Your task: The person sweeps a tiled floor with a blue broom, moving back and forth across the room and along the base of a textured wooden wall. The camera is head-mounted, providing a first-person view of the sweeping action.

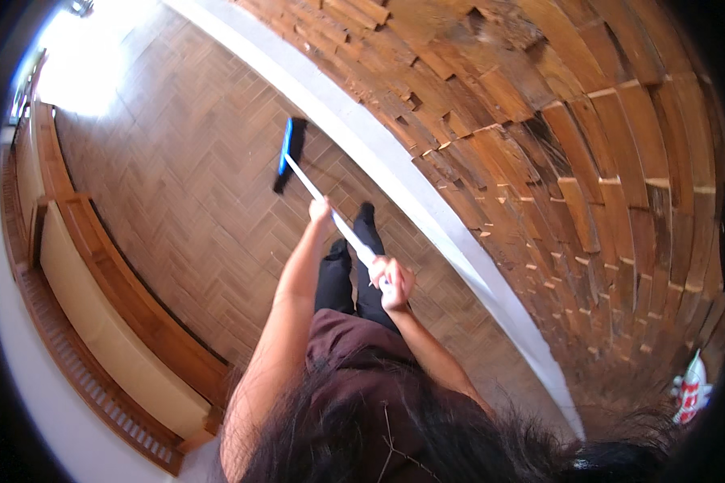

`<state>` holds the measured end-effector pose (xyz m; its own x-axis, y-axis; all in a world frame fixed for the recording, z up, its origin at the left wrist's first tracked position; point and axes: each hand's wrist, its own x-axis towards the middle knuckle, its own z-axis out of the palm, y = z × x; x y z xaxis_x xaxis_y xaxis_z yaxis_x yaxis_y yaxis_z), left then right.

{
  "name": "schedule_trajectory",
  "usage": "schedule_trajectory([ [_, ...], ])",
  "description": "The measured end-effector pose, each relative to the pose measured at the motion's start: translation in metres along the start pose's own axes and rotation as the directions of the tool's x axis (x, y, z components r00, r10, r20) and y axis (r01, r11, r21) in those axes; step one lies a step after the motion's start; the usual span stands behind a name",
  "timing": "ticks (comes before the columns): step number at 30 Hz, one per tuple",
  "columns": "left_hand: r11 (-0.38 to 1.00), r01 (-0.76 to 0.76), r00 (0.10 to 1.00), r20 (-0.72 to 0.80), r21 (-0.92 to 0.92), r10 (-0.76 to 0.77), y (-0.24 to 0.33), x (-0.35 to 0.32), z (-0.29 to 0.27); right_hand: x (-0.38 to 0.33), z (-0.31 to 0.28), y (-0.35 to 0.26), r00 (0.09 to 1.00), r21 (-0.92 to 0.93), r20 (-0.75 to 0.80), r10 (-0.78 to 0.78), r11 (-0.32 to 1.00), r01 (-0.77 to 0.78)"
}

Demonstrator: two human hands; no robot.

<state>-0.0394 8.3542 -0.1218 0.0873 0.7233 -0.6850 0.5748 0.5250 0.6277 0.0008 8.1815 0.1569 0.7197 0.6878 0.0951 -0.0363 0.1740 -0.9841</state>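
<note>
A push broom with a blue head and dark bristles (287, 153) rests on the herringbone wood floor (193, 153), ahead of my feet. Its white handle (346, 229) slants back toward my body. My left hand (320, 211) is wrapped round the handle partway along, with that arm stretched forward. Nearer my body, my right hand (393, 282) grips the handle close to its upper end. The fingers of both hands are closed.
On the right rises a wall of rough wooden blocks (556, 185) with a white base strip (459, 249) along the floor. A wooden bench with pale cushions (113, 314) lines the left. A red and white package (690, 390) is at the lower right. Bright light falls at the far left.
</note>
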Motion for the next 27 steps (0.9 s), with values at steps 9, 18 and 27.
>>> schedule_trajectory([
  [9, 0.712, 0.202, 0.977, 0.189, -0.673, -0.099, 0.110, 0.016, -0.056, 0.128, 0.049, -0.041, 0.972, 0.284, 0.219, -0.090, 0.959, 0.025],
  [18, -0.175, -0.062, 0.850, 0.040, -0.983, -0.525, 0.160, -0.109, -0.072, 0.282, 0.129, -0.090, 0.602, 0.234, 0.783, 0.155, 0.823, -0.517],
  [27, -0.370, -0.484, 0.505, 0.092, -0.793, -0.858, -0.041, -0.065, -0.028, 0.208, 0.174, 0.051, -0.189, -0.460, 0.865, 0.465, 0.584, -0.669],
])
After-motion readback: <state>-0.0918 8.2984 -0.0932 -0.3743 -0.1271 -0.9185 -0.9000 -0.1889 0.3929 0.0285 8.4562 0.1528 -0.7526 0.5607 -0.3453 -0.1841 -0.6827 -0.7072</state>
